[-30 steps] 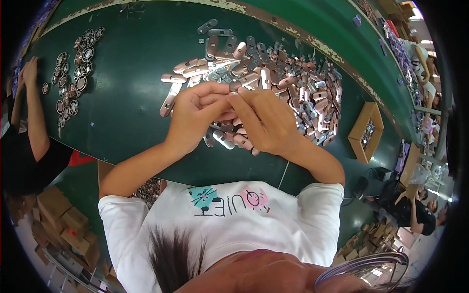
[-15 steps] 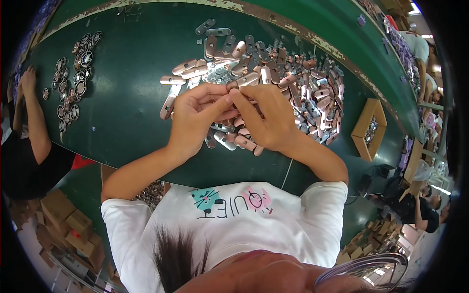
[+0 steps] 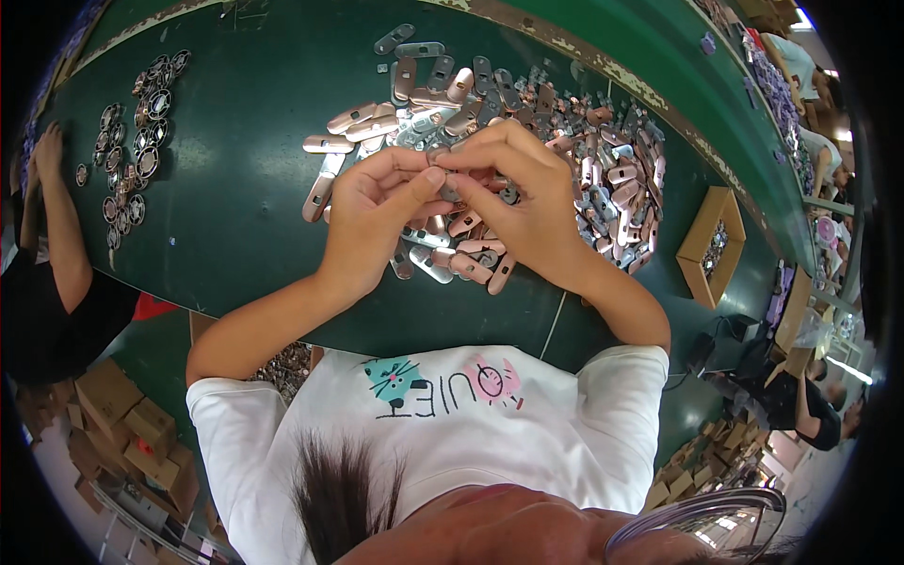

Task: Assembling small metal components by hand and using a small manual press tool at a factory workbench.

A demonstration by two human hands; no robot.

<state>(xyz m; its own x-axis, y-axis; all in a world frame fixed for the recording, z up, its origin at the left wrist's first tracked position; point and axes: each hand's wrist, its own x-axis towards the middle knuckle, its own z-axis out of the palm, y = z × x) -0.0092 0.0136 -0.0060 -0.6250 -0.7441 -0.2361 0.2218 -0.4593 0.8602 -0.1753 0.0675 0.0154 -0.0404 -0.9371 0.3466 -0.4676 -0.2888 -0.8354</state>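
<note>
Over the pile of parts, my left hand (image 3: 374, 205) and my right hand (image 3: 535, 209) meet, their fingertips pinched together. Between them is a small dark metallic part (image 3: 446, 191), mostly covered by the fingers, so its exact kind does not show. Oblong rose-gold and silver metal covers (image 3: 315, 200), each with a small slot or hole, lie loose around and beneath both hands. Small clear pieces (image 3: 539, 77) are scattered at the far side of the pile.
Round dark discs with metallic rims (image 3: 148, 162) lie in a group at the left. Beyond them another person's forearm (image 3: 62, 212) rests at the green table. A cardboard tray (image 3: 695, 275) of small parts stands at the right. A painted ledge (image 3: 650, 122) borders the far side.
My right fingers have shifted and bent more around the small part, and its visible side has turned. Both hands remain together over the pile. The view has shifted slightly.
</note>
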